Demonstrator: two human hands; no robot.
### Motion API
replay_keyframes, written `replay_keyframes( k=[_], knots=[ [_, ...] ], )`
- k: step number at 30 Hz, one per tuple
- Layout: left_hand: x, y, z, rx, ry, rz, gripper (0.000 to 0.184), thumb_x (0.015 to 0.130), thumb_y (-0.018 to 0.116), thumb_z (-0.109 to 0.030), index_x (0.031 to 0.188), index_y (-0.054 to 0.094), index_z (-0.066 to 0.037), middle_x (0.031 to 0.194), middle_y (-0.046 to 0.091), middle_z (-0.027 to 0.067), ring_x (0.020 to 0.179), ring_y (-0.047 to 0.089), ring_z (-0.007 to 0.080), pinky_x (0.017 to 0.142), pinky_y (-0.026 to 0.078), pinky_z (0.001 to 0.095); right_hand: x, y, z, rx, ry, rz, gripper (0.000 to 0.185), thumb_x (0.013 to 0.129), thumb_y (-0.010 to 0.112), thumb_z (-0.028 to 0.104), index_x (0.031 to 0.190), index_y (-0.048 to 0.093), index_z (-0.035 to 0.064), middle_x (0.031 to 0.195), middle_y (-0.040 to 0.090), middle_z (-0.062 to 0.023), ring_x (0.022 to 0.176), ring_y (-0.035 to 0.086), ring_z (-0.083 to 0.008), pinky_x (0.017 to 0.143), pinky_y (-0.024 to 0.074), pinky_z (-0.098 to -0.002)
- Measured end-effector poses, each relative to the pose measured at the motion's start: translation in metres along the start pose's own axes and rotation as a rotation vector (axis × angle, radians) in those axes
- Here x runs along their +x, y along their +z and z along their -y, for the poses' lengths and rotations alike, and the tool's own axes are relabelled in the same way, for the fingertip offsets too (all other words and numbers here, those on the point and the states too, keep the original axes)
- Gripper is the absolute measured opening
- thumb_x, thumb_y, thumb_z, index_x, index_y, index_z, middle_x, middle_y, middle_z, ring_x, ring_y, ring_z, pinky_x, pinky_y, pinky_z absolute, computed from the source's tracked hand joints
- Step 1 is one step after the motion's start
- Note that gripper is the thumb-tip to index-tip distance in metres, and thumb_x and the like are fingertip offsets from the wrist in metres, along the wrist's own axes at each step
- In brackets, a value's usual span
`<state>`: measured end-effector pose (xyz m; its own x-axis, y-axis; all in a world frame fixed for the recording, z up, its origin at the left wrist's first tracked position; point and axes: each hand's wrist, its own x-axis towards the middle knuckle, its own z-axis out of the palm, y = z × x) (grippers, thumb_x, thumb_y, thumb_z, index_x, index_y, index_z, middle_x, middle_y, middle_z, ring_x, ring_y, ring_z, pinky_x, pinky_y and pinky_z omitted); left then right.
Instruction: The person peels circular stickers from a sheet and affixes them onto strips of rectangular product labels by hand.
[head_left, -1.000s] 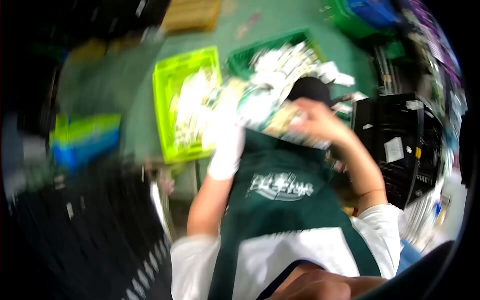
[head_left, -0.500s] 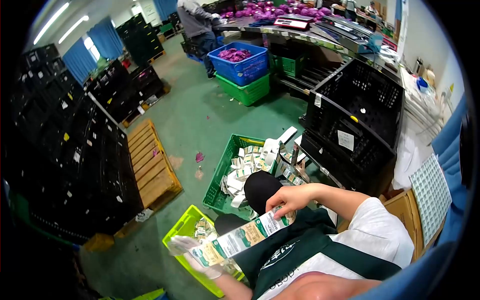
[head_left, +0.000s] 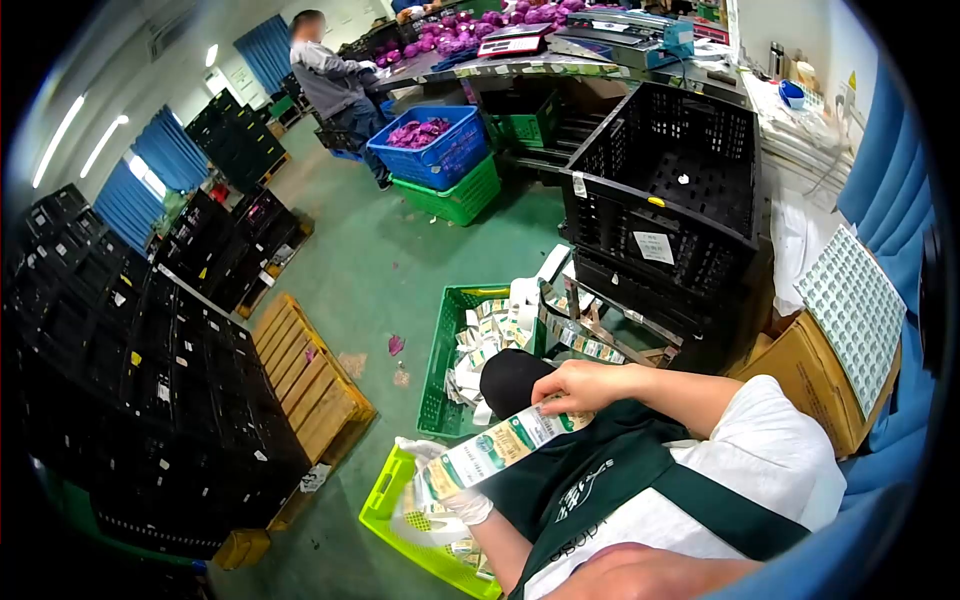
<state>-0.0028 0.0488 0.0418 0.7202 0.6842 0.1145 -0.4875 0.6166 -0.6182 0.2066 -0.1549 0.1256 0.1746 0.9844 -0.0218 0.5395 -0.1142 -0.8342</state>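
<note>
Green floor [head_left: 370, 270] runs through a room with black crates [head_left: 150, 390] stacked along the left and a wooden pallet [head_left: 310, 365] beside them. Farther back, a co-worker [head_left: 335, 78] stands at a worktop [head_left: 500, 70] heaped with purple produce [head_left: 450, 38]; a blue crate [head_left: 430, 160] sits on a green one in front of it. Close by, a printed label strip [head_left: 497, 452] slants across the seated person's lap, its upper end toward the right. There the bare right hand [head_left: 582, 386] has its fingers bent and closed on the strip, thumb and fingertips right at its edge. At the lower end the strip lies over the gloved left hand [head_left: 462, 503], which shows on both sides of it; how tightly those fingers grip, I cannot tell, since the strip covers part of them. Beneath this hand is a lime crate [head_left: 380, 490] with more labels inside, and ahead of the knee [head_left: 512, 380] stands a dark green crate [head_left: 433, 385] filled with loose label pieces [head_left: 490, 340]
</note>
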Motion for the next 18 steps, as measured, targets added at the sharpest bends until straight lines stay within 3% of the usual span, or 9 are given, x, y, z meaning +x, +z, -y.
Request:
replay_keyframes(
  k=[1,2,3,4,5,7,9,14,18],
  knots=[
    [0.006,-0.006,-0.01,-0.23,-0.215,0.047,0.044,0.098,0.044,-0.027,0.135,0.046,-0.003,0.131,0.054,0.0103,0.116,0.053,0.0238,0.108,0.033,0.0409,-0.006,0.001,0.002,-0.127,0.04,-0.021,0.021,0.085,0.063,0.02,0.1,0.064,0.005,0.082,0.068,-0.0082,0.076,0.065,-0.0239,0.072,0.0507,-0.0378],
    [-0.005,0.023,0.041,0.05,-0.375,0.135,0.041,0.099,0.042,-0.026,0.134,0.048,-0.005,0.129,0.056,0.0105,0.104,0.057,0.0217,0.103,0.037,0.0386,-0.011,0.001,0.003,-0.162,0.068,-0.085,0.02,0.084,0.064,0.018,0.099,0.064,0.006,0.085,0.067,-0.0074,0.08,0.064,-0.0249,0.074,0.0503,-0.0382],
    [-0.004,0.035,0.048,0.089,-0.424,0.152,0.04,0.1,0.04,-0.027,0.132,0.05,-0.007,0.123,0.06,0.0096,0.096,0.056,0.0173,0.098,0.039,0.0344,-0.019,0.0,0.002,-0.191,0.103,-0.158,0.019,0.082,0.065,0.017,0.098,0.064,0.007,0.089,0.067,-0.0067,0.083,0.063,-0.0259,0.076,0.0499,-0.0386],
    [-0.005,0.037,0.043,0.169,-0.406,0.139,0.039,0.1,0.041,-0.027,0.132,0.051,-0.007,0.122,0.06,0.0095,0.095,0.056,0.0169,0.097,0.04,0.034,-0.022,0.004,-0.025,-0.209,-0.201,-0.36,0.022,0.079,0.068,0.016,0.1,0.063,0.0087,0.099,0.064,-0.0069,0.093,0.058,-0.0271,0.08,0.0479,-0.0374],
    [-0.007,0.036,0.034,0.252,-0.348,0.087,0.039,0.1,0.041,-0.027,0.131,0.051,-0.007,0.121,0.06,0.0093,0.094,0.056,0.0166,0.096,0.04,0.0336,-0.028,-0.001,-0.025,-0.285,-0.252,-0.448,0.027,0.079,0.069,0.017,0.103,0.061,0.0082,0.104,0.061,-0.0076,0.098,0.052,-0.0288,0.084,0.0454,-0.0387],
    [-0.006,0.037,0.02,0.436,-0.283,-0.012,0.039,0.1,0.042,-0.027,0.131,0.051,-0.007,0.118,0.06,0.009,0.092,0.055,0.016,0.093,0.04,0.0328,-0.053,-0.006,-0.013,-0.332,-0.241,-0.65,0.028,0.081,0.067,0.017,0.105,0.058,0.006,0.098,0.057,-0.0099,0.097,0.05,-0.0298,0.085,0.0437,-0.0398],
    [0.001,0.042,0.016,0.564,-0.295,-0.067,0.038,0.099,0.043,-0.027,0.13,0.052,-0.007,0.116,0.061,0.0086,0.09,0.054,0.0153,0.091,0.041,0.032,-0.088,-0.021,0.017,-0.369,-0.146,-0.759,0.028,0.083,0.064,0.014,0.108,0.057,0.006,0.108,0.057,-0.0107,0.106,0.051,-0.0296,0.092,0.043,-0.0409],
    [0.014,0.052,0.014,0.65,-0.331,-0.166,0.037,0.099,0.045,-0.028,0.128,0.053,-0.006,0.109,0.062,0.0078,0.084,0.053,0.0137,0.085,0.042,0.0301,-0.199,-0.051,0.08,-0.786,0.227,-1.173,0.033,0.076,0.069,0.016,0.107,0.062,0.0062,0.107,0.061,-0.0107,0.108,0.052,-0.0295,0.096,0.0416,-0.0401],
    [0.008,0.03,0.009,0.627,-0.363,-0.231,0.036,0.099,0.046,-0.028,0.127,0.054,-0.006,0.104,0.063,0.0072,0.08,0.052,0.0124,0.08,0.042,0.0285,-0.271,-0.053,0.066,-1.134,0.956,-1.166,0.053,0.077,0.073,0.029,0.12,0.052,0.0051,0.12,0.053,-0.0128,0.117,0.047,-0.0298,0.098,0.0415,-0.041]
  ],
)
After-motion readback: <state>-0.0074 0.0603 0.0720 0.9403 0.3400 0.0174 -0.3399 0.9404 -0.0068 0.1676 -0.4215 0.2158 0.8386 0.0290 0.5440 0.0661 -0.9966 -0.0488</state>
